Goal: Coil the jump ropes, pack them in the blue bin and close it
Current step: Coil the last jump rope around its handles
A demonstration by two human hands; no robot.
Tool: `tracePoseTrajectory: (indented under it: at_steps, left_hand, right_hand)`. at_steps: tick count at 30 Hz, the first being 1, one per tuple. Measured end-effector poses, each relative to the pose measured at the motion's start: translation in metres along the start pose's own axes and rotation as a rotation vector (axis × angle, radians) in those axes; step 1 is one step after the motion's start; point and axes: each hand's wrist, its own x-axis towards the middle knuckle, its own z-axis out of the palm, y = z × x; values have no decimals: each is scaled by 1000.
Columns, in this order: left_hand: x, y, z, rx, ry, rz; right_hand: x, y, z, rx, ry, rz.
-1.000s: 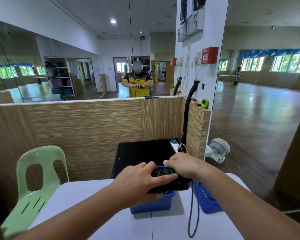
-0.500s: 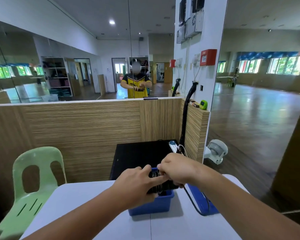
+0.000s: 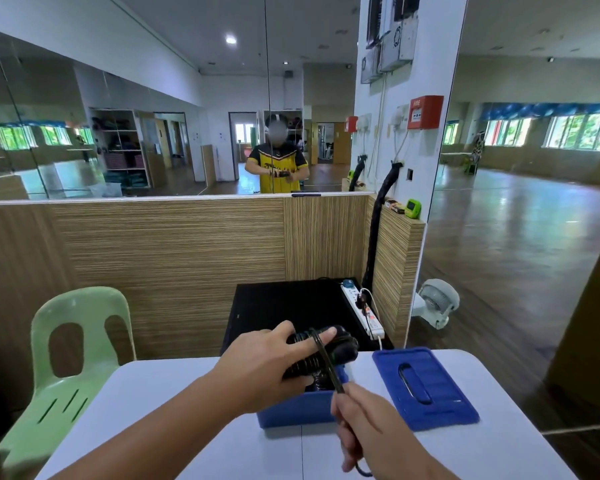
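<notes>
A white table (image 3: pixel 187 427) is standing before a wood partition (image 3: pixel 170 254), a green chair (image 3: pixel 66 341) at its left edge, open floor (image 3: pixel 516 244) spreading right. Over the blue bin (image 3: pixel 295 408), the left hand (image 3: pixel 260 362) is gripping the coiled jump rope (image 3: pixel 307 358) while the right hand (image 3: pixel 371 427) is pinching its loose strand (image 3: pixel 328 365).

The left hand (image 3: pixel 257 368) covers most of the coiled jump rope (image 3: pixel 342 344), and both hide the inside of the blue bin (image 3: pixel 298 408). The loose strand (image 3: pixel 328 363) goes out of sight inside the right hand (image 3: pixel 368 431). The bottom edge cuts off both arms (image 3: pixel 174 431), the desk (image 3: pixel 146 434) and the green chair (image 3: pixel 73 341).
</notes>
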Motion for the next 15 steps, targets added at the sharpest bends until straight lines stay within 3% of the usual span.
tracePoseTrajectory:
  at_steps: [8,15]
  left_hand:
    - [3,22,-11,-114,72,43]
    - [-3,28,-13,-85,113,211]
  right_hand:
    - [14,32,-14,-326,5,-10]
    - [35,8,-42,-288,-12,-30]
